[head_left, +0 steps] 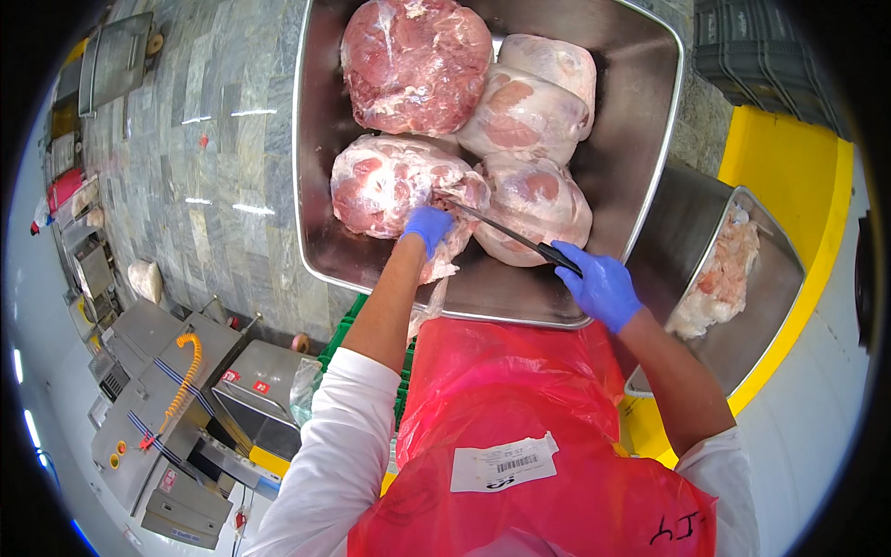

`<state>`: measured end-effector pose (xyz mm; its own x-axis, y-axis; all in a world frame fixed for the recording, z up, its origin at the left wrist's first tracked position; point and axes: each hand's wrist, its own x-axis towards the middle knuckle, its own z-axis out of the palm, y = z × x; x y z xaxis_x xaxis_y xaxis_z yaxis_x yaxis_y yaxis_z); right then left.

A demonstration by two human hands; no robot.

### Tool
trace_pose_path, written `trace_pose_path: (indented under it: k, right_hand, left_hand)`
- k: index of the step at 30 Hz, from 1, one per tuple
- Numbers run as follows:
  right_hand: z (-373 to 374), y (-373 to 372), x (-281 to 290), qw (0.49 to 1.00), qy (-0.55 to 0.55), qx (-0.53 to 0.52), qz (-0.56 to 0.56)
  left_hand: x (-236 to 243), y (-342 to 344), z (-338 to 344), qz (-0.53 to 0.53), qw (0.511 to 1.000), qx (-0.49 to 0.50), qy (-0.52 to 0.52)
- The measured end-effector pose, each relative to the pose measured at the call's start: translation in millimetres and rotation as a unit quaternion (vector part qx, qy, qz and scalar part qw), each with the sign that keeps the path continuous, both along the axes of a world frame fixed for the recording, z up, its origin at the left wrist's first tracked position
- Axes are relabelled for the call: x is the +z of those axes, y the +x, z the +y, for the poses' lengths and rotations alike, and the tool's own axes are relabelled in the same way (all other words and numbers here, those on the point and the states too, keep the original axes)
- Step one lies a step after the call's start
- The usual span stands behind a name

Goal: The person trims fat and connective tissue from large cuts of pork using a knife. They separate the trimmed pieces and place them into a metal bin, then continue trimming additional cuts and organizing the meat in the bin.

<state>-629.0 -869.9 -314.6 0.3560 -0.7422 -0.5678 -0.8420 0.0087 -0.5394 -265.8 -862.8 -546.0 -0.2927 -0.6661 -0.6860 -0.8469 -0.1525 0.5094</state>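
Note:
My blue-gloved left hand [427,226] grips the loose flesh of a pale pink meat piece [371,186] at the lower left of a large steel tub [306,167]. My blue-gloved right hand [599,286] is closed on the handle of a long knife [506,232], whose blade reaches into that piece just above my left hand. A trimmed strip [432,306] hangs over the tub's front rim. Three more pale pieces [532,200] lie at the right and back, and a redder piece [416,60] sits at the back left.
A smaller steel bin [789,278] with pale trimmings [724,269] stands at the right beside a yellow edge [761,148] and grey crates [752,56]. Steel machinery [176,390] and a green crate [339,334] are at lower left. A red plastic apron [510,381] covers my front.

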Motion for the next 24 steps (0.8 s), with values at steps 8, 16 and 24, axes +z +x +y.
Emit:
trace_pose_path:
  k: [8, 16, 24]
  right_hand:
    - [0, 2, 2, 1.0, 0.023, -0.007, 0.02]
    - [-1, 7, 14, 0.998, 0.047, -0.016, 0.024]
    - [0, 13, 26, 0.998, 0.054, -0.016, 0.027]
  left_hand:
    - [37, -33, 21, 0.075, 0.948, 0.308, 0.013]
    - [70, -43, 34, 0.183, 0.763, 0.619, 0.038]
    - [68, -49, 68, 0.104, 0.93, 0.329, -0.125]
